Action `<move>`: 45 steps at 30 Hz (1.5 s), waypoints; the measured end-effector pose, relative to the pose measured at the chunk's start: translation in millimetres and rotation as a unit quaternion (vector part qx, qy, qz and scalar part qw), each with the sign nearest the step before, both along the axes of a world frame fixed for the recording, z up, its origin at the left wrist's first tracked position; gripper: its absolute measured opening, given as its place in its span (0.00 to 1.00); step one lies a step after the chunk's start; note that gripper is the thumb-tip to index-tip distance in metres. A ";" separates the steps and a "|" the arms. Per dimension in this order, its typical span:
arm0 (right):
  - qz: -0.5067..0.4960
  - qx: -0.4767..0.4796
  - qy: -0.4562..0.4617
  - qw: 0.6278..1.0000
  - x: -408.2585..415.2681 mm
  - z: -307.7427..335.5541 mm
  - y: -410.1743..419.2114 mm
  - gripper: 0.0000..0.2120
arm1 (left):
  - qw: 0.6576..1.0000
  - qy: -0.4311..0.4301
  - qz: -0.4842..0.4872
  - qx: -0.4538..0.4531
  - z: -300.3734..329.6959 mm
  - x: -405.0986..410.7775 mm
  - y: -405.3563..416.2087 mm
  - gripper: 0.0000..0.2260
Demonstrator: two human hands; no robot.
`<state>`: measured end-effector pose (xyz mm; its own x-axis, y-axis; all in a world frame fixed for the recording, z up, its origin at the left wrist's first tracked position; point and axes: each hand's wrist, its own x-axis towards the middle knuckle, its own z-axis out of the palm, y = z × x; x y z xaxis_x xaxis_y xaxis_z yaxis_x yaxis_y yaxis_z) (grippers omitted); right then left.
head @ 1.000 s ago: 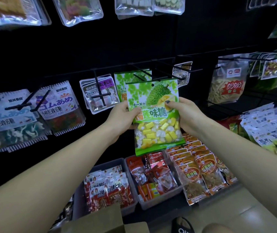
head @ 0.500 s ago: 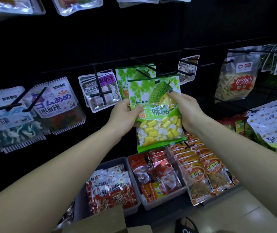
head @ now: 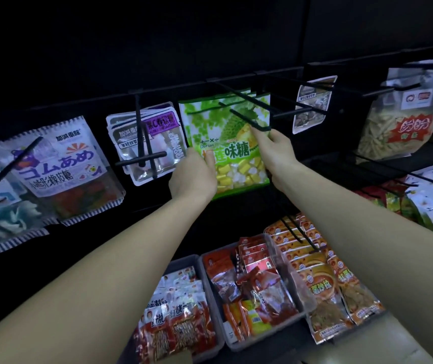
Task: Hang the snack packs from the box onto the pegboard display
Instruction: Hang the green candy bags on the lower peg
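Both hands hold a green durian-candy pack (head: 225,143) against the black pegboard: the left hand (head: 193,177) pinches its left edge, the right hand (head: 275,151) its right edge. Black wire pegs (head: 246,106) cross its top, white-and-purple candy packs (head: 155,137) crowding left. Half a second ago it was held lower, clear of them.

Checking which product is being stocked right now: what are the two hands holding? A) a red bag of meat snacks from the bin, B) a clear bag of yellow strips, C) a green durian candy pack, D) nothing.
C: the left hand and right hand grip the sides of the green durian candy pack up among the black pegs.
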<state>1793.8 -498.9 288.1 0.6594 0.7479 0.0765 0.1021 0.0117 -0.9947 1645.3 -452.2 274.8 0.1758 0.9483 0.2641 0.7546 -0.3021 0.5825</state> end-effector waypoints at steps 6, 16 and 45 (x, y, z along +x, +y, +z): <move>-0.003 -0.039 -0.010 0.999 6.1 -11.8 22.9 0.37 | 1.000 -0.012 0.004 -0.018 -4.2 8.7 23.3 0.23; -0.061 -0.093 -0.059 0.992 -10.6 -40.3 -7.2 0.32 | 0.999 0.021 -0.031 -0.028 -10.4 -28.9 -2.5 0.22; 0.493 -0.532 -0.255 0.639 -343.0 -355.3 -221.3 0.38 | 0.846 0.333 -0.266 -0.320 -291.2 -389.7 -176.7 0.37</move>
<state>1450.8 -720.2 -67.2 -0.0814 0.5885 -0.8044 0.8816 -0.3339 -0.3336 1255.6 -628.8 -16.4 0.5307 0.5998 -0.5988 0.8361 -0.4861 0.2541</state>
